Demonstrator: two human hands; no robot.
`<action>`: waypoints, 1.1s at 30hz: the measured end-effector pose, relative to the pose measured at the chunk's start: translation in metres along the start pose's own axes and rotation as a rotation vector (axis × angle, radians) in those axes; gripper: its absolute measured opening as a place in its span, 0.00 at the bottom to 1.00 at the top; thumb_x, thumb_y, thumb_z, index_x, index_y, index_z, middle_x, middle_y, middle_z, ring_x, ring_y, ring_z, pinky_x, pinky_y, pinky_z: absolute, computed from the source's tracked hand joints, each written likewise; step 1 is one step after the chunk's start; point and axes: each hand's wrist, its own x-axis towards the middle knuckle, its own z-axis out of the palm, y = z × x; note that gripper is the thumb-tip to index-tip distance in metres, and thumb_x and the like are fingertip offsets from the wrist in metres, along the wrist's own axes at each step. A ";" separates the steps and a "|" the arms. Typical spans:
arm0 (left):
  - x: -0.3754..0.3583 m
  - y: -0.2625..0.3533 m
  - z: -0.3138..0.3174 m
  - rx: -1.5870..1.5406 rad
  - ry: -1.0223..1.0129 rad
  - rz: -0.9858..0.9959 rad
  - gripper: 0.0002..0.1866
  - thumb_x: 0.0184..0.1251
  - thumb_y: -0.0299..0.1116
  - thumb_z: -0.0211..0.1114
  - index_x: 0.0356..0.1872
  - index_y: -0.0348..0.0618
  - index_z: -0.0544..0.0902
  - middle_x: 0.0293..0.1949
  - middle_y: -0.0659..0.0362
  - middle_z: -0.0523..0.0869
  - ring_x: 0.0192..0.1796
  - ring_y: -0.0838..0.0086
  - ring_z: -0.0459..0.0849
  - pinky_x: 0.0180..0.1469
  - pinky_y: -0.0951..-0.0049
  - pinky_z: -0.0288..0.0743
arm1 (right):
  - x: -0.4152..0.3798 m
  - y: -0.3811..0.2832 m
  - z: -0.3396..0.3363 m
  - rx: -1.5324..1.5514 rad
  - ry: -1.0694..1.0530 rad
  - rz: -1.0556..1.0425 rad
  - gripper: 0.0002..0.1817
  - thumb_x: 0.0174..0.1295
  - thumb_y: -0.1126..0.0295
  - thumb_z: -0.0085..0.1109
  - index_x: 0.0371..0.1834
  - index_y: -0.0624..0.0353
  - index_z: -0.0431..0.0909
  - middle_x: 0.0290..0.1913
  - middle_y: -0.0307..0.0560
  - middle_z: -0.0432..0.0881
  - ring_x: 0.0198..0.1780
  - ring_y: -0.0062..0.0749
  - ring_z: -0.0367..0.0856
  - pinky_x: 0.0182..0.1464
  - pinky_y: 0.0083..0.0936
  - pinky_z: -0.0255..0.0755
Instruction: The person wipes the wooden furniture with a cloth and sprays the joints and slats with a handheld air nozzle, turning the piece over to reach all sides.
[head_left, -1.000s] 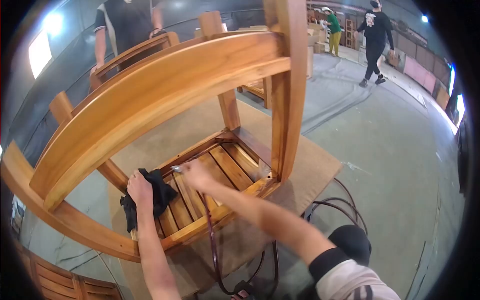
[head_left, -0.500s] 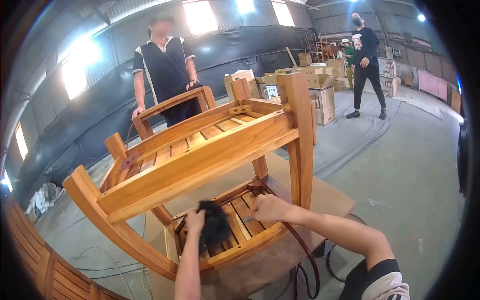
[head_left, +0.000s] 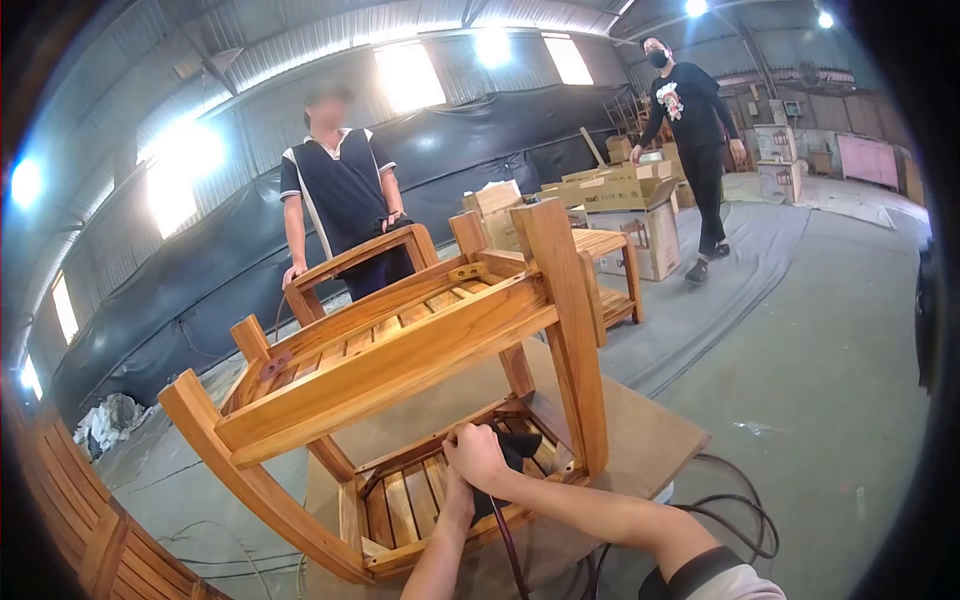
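An upside-down wooden chair (head_left: 390,375) rests on a brown board, its slats low in front of me. Inside its lower frame my hands are together. My right hand (head_left: 476,456) is closed on something I cannot make out, and a dark red hose (head_left: 510,555) runs down from beneath it. Close below and left, my left hand (head_left: 457,497) is partly covered by the right one and closed on a black cloth (head_left: 520,447), which spreads over the slats beside and under the hands.
A person (head_left: 340,190) stands behind the chair, one hand on another wooden frame (head_left: 360,255). Another person (head_left: 695,130) walks at the right near cardboard boxes (head_left: 655,235). A small slatted table (head_left: 630,275) stands behind the chair. Coiled hose (head_left: 765,520) lies at the right; slatted wood (head_left: 90,510) is lower left.
My left hand has moved right with the cloth, and my right hand has come left to meet it. The walking person has moved left and closer. The view has shifted.
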 end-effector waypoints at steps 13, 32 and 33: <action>0.038 -0.039 -0.030 -0.276 0.288 -0.238 0.12 0.69 0.37 0.51 0.34 0.45 0.81 0.28 0.59 0.83 0.29 0.68 0.83 0.33 0.70 0.78 | 0.001 -0.001 0.020 -0.229 -0.096 -0.038 0.18 0.64 0.58 0.57 0.35 0.66 0.83 0.37 0.68 0.83 0.43 0.57 0.85 0.45 0.45 0.79; 0.047 -0.050 -0.027 -0.073 0.159 -0.265 0.18 0.74 0.42 0.53 0.46 0.36 0.82 0.41 0.54 0.87 0.41 0.69 0.84 0.48 0.73 0.75 | 0.027 0.108 0.005 0.359 -0.175 0.613 0.17 0.66 0.62 0.55 0.29 0.69 0.79 0.21 0.48 0.76 0.22 0.31 0.73 0.27 0.33 0.64; 0.044 -0.046 -0.024 -0.066 0.170 -0.259 0.19 0.74 0.43 0.53 0.46 0.36 0.82 0.41 0.54 0.87 0.41 0.69 0.84 0.47 0.73 0.76 | 0.026 0.105 0.002 0.375 -0.170 0.612 0.17 0.66 0.62 0.56 0.29 0.68 0.80 0.19 0.46 0.75 0.21 0.30 0.72 0.27 0.32 0.62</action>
